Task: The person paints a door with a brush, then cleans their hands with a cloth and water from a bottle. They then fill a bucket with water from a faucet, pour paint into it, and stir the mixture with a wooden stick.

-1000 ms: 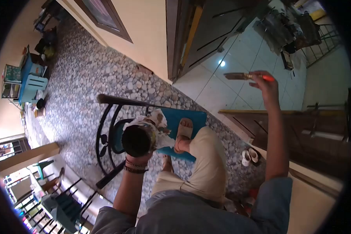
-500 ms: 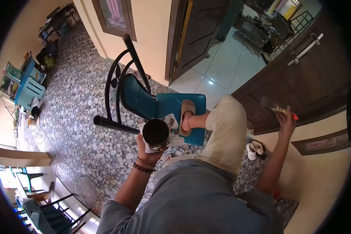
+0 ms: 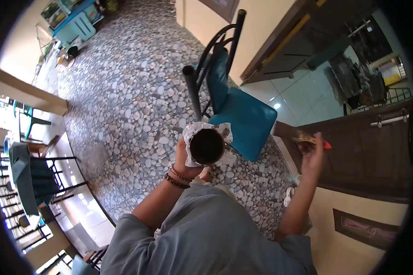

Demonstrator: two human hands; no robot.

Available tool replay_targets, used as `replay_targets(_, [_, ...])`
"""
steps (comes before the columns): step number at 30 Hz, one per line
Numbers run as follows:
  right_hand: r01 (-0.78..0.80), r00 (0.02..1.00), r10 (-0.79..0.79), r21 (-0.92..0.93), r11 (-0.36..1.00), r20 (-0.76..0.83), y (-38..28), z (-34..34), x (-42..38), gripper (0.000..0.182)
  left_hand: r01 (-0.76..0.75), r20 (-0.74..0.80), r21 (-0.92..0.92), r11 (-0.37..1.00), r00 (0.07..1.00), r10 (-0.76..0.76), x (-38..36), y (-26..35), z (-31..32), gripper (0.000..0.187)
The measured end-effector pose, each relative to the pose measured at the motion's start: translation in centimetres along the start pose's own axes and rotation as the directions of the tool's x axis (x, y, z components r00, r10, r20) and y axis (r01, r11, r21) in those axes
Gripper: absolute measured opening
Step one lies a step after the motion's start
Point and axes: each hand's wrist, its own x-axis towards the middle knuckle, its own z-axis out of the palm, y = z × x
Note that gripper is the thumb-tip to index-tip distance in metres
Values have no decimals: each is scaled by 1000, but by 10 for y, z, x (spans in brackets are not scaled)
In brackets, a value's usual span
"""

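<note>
My left hand (image 3: 182,158) is wrapped around a can (image 3: 207,146), its round dark opening facing up toward me. Crumpled white paper (image 3: 191,133), stained in places, surrounds the can. Out to the right, my right hand (image 3: 313,156) grips a paintbrush (image 3: 304,138), with pale bristles on the left and a red end on the right; motion blurs it somewhat. The brush is well apart from the can. Just beyond the can stands a chair (image 3: 248,120) with a teal seat and black tube frame.
Pebble-patterned floor (image 3: 137,91) spreads around me. On the right is a dark brown door (image 3: 362,156) with a metal handle, beside a doorway to white tiles (image 3: 303,98). Shoes (image 3: 288,196) lie by the wall. A light blue cabinet (image 3: 80,27) and dark chair (image 3: 36,176) are at left.
My sandalled foot has come off the chair seat. The view has swung left, and the can and brush, still held, have come nearer each other.
</note>
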Motion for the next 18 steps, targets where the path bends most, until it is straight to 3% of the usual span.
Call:
replay_targets(1, [-50, 998, 50, 11, 999, 41, 9, 24, -17, 26, -10, -14, 1, 1000, 1000, 10, -5, 4, -8, 43])
replay_targets(2, [-52, 997, 51, 9, 999, 58, 20, 37, -33, 26, 132, 89, -451, 883, 991, -102, -10, 9, -17, 43])
replay_targets(3, [-89, 983, 84, 19, 996, 162, 31, 45, -43, 25, 270, 228, -788, 554, 963, -145, -14, 10, -20, 44])
replay_targets(4, [-127, 955, 114, 32, 991, 272, 41, 57, -52, 24, 241, 205, -793, 560, 970, -127, -19, 10, -27, 44])
replay_targets(6, [-146, 949, 122, 62, 987, 292, 54, 72, -83, 24, 247, 143, -812, 529, 963, -229, -29, 8, -47, 54])
replay_targets(10, [-222, 969, 201, 151, 963, 144, 78, 57, -152, 23, 367, 286, -813, 452, 928, -239, -45, 18, -82, 56])
replay_targets(12, [-287, 957, 286, 291, 912, 49, 91, 40, -172, 22, 186, 140, -433, 882, 980, -138, -50, 25, -95, 58])
replay_targets(13, [-281, 959, 282, 284, 917, 39, 88, 37, -183, 22, 69, 94, -175, 982, 994, -53, -53, 29, -102, 60])
replay_targets(14, [-310, 951, 289, 310, 899, 113, 86, 40, -193, 20, 72, 103, -182, 981, 993, -54, -54, 34, -108, 60])
replay_targets(15, [-337, 939, 287, 337, 879, 191, 83, 52, -200, 18, 178, 128, -412, 894, 982, -137, -52, 41, -116, 57])
replay_targets(17, [-316, 946, 254, 394, 863, 202, 76, 95, -213, 18, 342, 230, -769, 541, 936, -265, -42, 58, -135, 53])
replay_targets(18, [-317, 945, 236, 445, 838, 228, 75, 124, -218, 17, 350, 285, -753, 557, 937, -203, -34, 62, -153, 55])
